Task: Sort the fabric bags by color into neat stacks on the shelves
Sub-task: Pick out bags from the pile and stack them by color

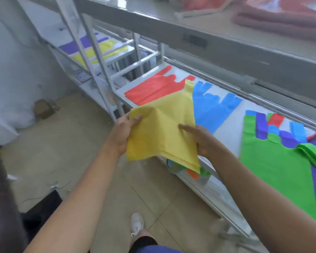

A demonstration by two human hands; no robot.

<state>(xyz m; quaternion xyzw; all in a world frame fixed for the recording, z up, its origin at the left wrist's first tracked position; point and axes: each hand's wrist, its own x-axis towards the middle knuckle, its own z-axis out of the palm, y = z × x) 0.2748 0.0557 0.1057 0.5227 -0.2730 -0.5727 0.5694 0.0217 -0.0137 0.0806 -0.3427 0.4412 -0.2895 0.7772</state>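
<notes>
Because the shelf (226, 129) carries a red stack (153, 88) and a blue stack (212, 110) side by side, you hold the yellow bag (162, 132) spread at its front edge. Your left hand (125, 133) grips one corner and your right hand (203, 140) fingers pinch the opposite side, probably to keep it flat for stacking.

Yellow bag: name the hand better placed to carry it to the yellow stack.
Likely left. The left hand grips the yellow bag on the side nearest the yellow stack, which lies leftward; the right hand holds the edge farther from it.
</notes>
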